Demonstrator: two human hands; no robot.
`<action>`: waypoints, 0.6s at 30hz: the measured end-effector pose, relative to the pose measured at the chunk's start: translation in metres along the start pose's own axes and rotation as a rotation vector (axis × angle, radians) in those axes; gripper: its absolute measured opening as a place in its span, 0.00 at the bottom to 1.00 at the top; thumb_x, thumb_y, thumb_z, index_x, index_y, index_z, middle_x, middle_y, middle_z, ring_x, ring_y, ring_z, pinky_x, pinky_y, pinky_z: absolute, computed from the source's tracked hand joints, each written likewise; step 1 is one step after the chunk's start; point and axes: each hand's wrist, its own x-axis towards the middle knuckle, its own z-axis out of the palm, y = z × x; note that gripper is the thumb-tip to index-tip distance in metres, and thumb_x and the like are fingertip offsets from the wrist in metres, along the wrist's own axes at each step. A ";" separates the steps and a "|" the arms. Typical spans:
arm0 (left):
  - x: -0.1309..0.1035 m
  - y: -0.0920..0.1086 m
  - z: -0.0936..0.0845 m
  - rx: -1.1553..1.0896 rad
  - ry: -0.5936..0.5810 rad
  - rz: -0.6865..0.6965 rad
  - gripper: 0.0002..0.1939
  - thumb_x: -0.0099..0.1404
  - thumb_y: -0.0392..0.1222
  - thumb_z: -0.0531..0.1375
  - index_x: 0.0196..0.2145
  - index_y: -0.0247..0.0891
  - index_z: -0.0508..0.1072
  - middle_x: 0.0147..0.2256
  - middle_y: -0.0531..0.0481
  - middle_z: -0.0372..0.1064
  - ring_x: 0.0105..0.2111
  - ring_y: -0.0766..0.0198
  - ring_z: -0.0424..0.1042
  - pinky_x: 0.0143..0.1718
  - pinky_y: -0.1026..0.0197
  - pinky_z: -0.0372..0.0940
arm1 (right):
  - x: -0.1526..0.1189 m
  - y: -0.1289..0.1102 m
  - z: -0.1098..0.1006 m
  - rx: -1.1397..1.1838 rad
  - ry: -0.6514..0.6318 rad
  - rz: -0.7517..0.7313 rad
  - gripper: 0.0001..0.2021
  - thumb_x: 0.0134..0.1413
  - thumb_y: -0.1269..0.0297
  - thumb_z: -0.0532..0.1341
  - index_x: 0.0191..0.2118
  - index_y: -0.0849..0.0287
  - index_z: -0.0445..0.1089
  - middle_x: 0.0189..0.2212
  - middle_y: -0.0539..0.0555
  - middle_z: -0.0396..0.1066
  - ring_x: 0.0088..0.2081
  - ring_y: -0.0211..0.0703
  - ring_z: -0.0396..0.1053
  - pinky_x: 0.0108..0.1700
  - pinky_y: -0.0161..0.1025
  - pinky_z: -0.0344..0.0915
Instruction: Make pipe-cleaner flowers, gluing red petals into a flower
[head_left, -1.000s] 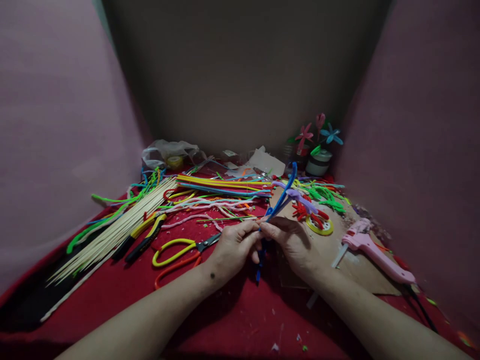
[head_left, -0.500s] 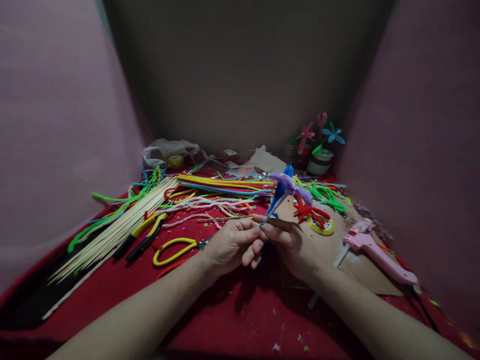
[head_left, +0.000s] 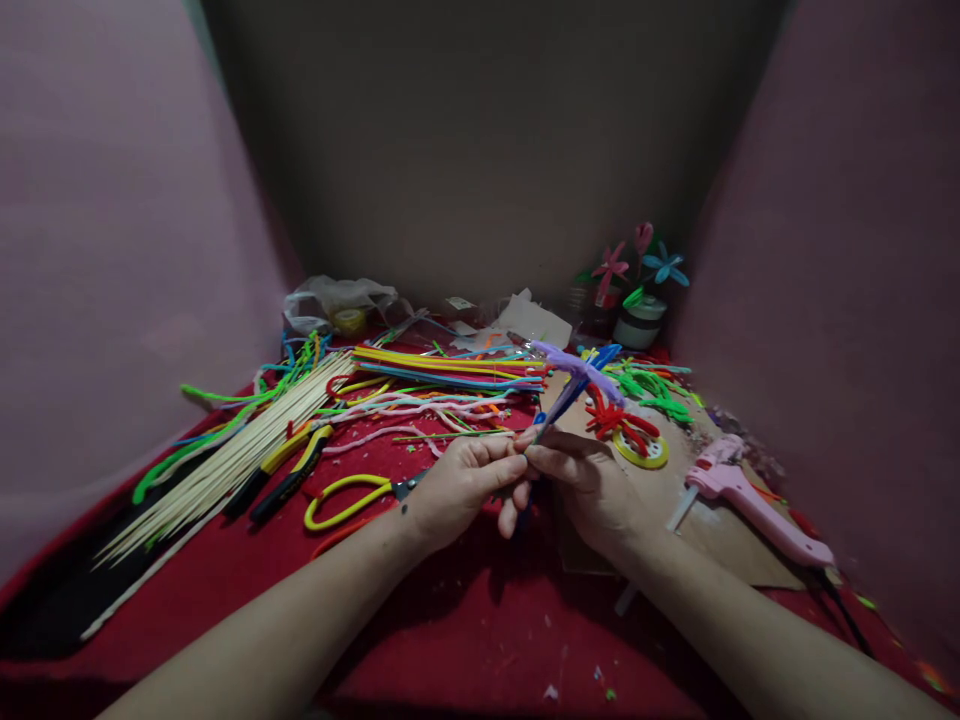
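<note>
A purple and blue pipe-cleaner flower (head_left: pixel 589 378) rises from between my hands, tilted to the right. My left hand (head_left: pixel 465 490) is closed, its thumb and fingertips pinching at the base of the flower. From the other side my right hand (head_left: pixel 585 485) pinches the same base, thumb against fingers. Some blue pipe cleaner shows below the fingers, mostly hidden by them. A thin green stick (head_left: pixel 450 437) reaches leftward from behind my left fingers; whether it is held I cannot tell. Yellow-handled scissors (head_left: pixel 349 502) lie just left of my left wrist.
Wooden sticks (head_left: pixel 232 455) and pliers (head_left: pixel 289 470) lie left. Pipe cleaners (head_left: pixel 450 365) spread behind my hands. A pink glue gun (head_left: pixel 757 500) rests on cardboard (head_left: pixel 690 555) at right, near a yellow-rimmed spool (head_left: pixel 641 450). Pipe-cleaner flowers (head_left: pixel 666 264) stand by a jar (head_left: pixel 640 325) behind.
The flower has turned in my fingers: its blue part has swung from upright to leaning right, across the purple petals. Both hands stay at nearly the same place, still pinching.
</note>
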 end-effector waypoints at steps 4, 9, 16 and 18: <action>-0.001 0.002 0.007 0.214 0.126 0.029 0.06 0.57 0.39 0.58 0.29 0.32 0.68 0.24 0.54 0.65 0.18 0.73 0.65 0.23 0.68 0.62 | 0.000 0.001 -0.003 -0.110 0.152 -0.042 0.05 0.43 0.66 0.64 0.25 0.61 0.70 0.21 0.48 0.65 0.23 0.36 0.63 0.27 0.35 0.59; 0.000 -0.005 0.007 0.234 0.210 0.041 0.06 0.57 0.37 0.56 0.32 0.32 0.68 0.27 0.54 0.65 0.19 0.74 0.65 0.22 0.68 0.62 | 0.000 0.006 -0.005 -0.244 0.127 -0.101 0.06 0.47 0.64 0.61 0.27 0.61 0.72 0.25 0.49 0.65 0.28 0.38 0.62 0.33 0.36 0.58; 0.000 -0.004 0.004 0.256 0.220 0.061 0.07 0.59 0.38 0.55 0.25 0.33 0.66 0.21 0.55 0.64 0.17 0.72 0.66 0.23 0.68 0.61 | 0.002 0.001 -0.003 -0.335 0.102 -0.126 0.07 0.48 0.64 0.60 0.27 0.60 0.73 0.23 0.50 0.66 0.28 0.40 0.62 0.33 0.37 0.58; -0.001 -0.001 0.005 0.270 0.231 0.065 0.10 0.59 0.39 0.55 0.23 0.33 0.66 0.19 0.55 0.64 0.16 0.72 0.66 0.24 0.67 0.61 | 0.002 0.000 -0.002 -0.334 0.099 -0.124 0.08 0.48 0.63 0.60 0.26 0.61 0.72 0.23 0.50 0.66 0.29 0.40 0.63 0.34 0.37 0.58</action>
